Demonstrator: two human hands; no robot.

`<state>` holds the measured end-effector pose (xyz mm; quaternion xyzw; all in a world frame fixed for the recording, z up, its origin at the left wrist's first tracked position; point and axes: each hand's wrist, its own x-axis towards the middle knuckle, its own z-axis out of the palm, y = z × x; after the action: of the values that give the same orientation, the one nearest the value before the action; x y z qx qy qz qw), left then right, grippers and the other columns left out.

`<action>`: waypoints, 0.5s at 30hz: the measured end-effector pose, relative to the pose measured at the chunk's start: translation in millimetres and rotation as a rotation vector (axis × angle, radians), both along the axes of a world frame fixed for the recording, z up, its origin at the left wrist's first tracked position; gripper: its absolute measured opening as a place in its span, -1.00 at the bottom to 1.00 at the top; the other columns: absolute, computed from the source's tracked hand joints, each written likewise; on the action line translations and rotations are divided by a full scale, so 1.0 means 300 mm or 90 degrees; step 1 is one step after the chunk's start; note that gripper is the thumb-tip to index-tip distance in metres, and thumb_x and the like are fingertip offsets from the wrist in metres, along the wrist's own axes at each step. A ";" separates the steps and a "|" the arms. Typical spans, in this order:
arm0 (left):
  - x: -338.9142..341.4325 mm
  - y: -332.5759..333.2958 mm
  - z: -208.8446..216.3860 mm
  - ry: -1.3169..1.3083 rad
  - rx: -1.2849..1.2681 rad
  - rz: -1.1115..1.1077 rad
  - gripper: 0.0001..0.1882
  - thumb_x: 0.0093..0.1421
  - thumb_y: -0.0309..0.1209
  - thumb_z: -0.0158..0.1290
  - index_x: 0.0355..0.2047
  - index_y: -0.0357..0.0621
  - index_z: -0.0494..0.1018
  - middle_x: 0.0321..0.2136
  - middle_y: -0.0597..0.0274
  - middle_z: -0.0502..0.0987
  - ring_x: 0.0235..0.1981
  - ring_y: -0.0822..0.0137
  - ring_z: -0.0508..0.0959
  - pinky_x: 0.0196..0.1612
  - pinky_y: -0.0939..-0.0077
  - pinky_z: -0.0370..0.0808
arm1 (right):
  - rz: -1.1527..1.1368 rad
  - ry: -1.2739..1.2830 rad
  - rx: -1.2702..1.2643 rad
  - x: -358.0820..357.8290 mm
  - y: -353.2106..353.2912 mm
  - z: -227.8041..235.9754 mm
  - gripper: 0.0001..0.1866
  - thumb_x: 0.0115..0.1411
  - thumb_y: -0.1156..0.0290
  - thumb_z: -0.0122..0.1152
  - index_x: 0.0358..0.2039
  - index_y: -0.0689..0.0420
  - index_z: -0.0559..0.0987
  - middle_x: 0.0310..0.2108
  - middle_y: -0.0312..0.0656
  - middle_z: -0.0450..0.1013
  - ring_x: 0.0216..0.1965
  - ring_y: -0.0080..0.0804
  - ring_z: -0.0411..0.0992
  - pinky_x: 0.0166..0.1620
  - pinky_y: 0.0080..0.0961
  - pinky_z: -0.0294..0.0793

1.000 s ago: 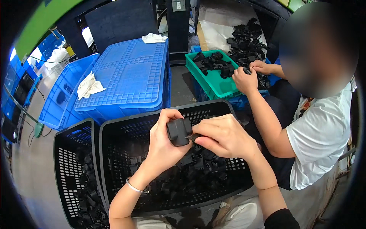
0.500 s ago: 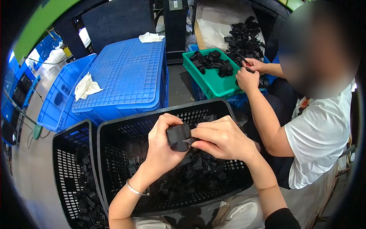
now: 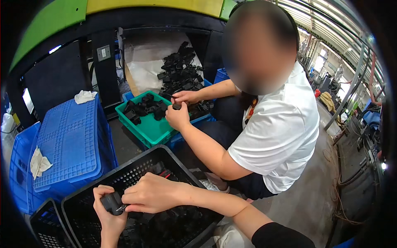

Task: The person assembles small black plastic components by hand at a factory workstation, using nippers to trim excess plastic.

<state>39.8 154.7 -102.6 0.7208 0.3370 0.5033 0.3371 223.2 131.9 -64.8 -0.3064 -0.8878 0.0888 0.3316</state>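
My left hand (image 3: 108, 217) is closed round a black plastic part (image 3: 111, 202), a blocky piece with rounded edges. My right hand (image 3: 155, 193) grips what looks like a pair of nippers (image 3: 121, 208); the pointed metal tip meets the part's right side. The palm hides most of the tool, and red shows beyond the knuckles. Both hands are over a black perforated crate (image 3: 120, 175) with many similar black parts inside, dim in the shadow.
To the right front a co-worker in a white shirt (image 3: 273, 136) handles a black part above a green tray (image 3: 159, 128). Black parts are heaped (image 3: 182, 70) behind it. Blue lidded crates (image 3: 70, 136) with white cloths stand left, beside a second black crate (image 3: 49, 225).
The view has swung to the right, so the hands and crates appear farther left and more of the co-worker shows. My hands keep the part and tool together.
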 end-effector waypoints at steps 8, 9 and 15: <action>-0.018 0.002 -0.017 0.032 0.068 0.028 -0.51 -0.25 -0.59 0.23 -0.34 -0.17 0.19 -0.46 0.19 0.29 -0.49 0.40 0.25 -0.43 0.55 0.22 | -0.014 0.041 0.021 -0.017 -0.016 -0.021 -0.78 0.15 0.28 0.18 -0.46 0.15 0.42 -0.60 -0.22 0.35 -0.63 -0.19 0.39 -0.62 -0.37 0.27; -0.022 0.000 -0.020 0.047 0.061 0.034 -0.50 -0.26 -0.58 0.24 -0.34 -0.17 0.19 -0.46 0.19 0.29 -0.49 0.40 0.25 -0.43 0.55 0.22 | -0.012 0.047 0.016 -0.023 -0.014 -0.032 -0.78 0.15 0.28 0.18 -0.46 0.15 0.42 -0.60 -0.22 0.35 -0.63 -0.19 0.39 -0.62 -0.37 0.27; -0.065 0.013 -0.017 0.171 0.115 0.119 -0.57 -0.22 -0.47 0.26 -0.37 -0.20 0.27 -0.45 0.19 0.33 -0.43 0.30 0.35 -0.31 0.50 0.33 | -0.030 0.114 -0.029 -0.069 0.039 -0.122 -0.79 0.11 0.25 0.20 -0.43 0.11 0.46 -0.56 -0.17 0.40 -0.58 -0.14 0.43 -0.56 -0.33 0.39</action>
<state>20.4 158.6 -107.5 0.7742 0.3980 0.4600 0.1751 202.4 143.5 -101.5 -0.3254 -0.8451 0.1283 0.4044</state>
